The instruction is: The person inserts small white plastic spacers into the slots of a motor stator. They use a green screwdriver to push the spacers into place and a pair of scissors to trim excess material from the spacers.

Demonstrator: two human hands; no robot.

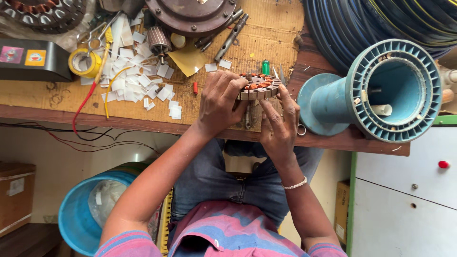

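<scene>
Two bare hands work a round motor stator (259,86) wound with copper coils, at the front edge of a cluttered wooden bench (57,102). The left hand (220,102) grips its rim; the right hand (278,121) pinches its near edge with curled fingers. Paper slips (143,78) and a teal spool (376,93) lie near. Seating the windings appears under way, calling for careful fingertip pressure.

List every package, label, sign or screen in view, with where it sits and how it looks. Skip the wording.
Black box: workbench, far left; dark oblong with a pink square sticker and a yellow square sticker.
Brown carton: lower left, under the bench; cardboard with a white label.
Small carton: floor at right, beside the white cabinet; brown cardboard, dark print.
No screens or signs show.
</scene>
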